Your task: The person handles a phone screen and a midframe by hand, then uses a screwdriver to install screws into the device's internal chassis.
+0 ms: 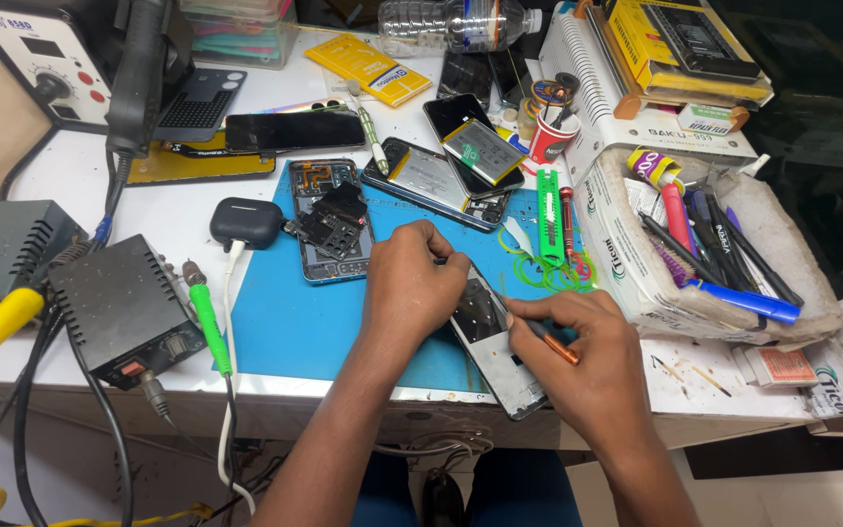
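Both hands closed: left (417, 278) grips phone (493, 337), right (578, 342) screwdriver (550, 340).

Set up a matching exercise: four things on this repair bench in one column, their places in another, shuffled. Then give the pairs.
Things:
1. water bottle
2. earbud case
3. opened phone
4. blue pen

Places:
A. under the left hand and right hand
B. in the white box at right
C. lying at the table's far edge
D. left of the blue mat

Pairs: 1-C, 2-D, 3-A, 4-B
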